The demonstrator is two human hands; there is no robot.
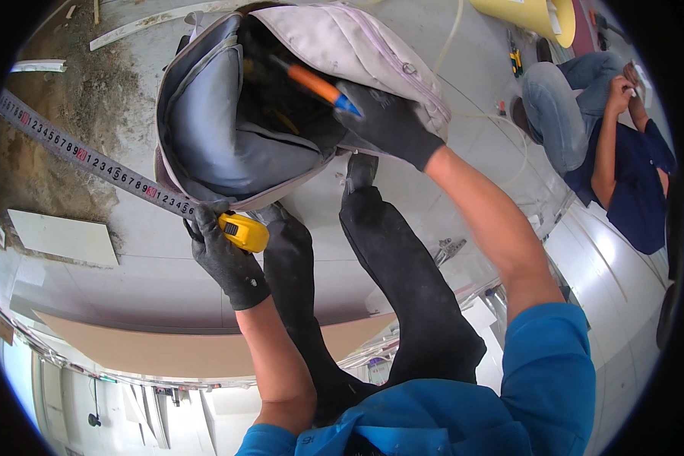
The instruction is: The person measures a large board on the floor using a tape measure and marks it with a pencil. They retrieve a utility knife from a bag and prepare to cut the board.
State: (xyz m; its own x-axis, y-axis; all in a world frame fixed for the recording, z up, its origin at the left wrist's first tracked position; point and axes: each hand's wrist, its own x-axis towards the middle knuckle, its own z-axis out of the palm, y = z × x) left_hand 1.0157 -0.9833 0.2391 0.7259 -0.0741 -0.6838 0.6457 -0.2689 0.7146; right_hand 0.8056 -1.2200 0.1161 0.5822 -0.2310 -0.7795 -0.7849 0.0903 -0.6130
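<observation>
We're in what looks like an indoor building site! Brown grime [118, 99] smears the pale floor [159, 285], a cut board [64, 237] lies beside it, and there's a long pale strip [159, 20] too; over here, a gaping tool bag [338, 36] and a drawn-out tape measure [245, 232].

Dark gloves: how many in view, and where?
2: one on the left hand, holding the yellow tape measure; one on the right hand, gripping the orange-and-blue handle at the open bag. More may be hidden inside the bag.
</observation>
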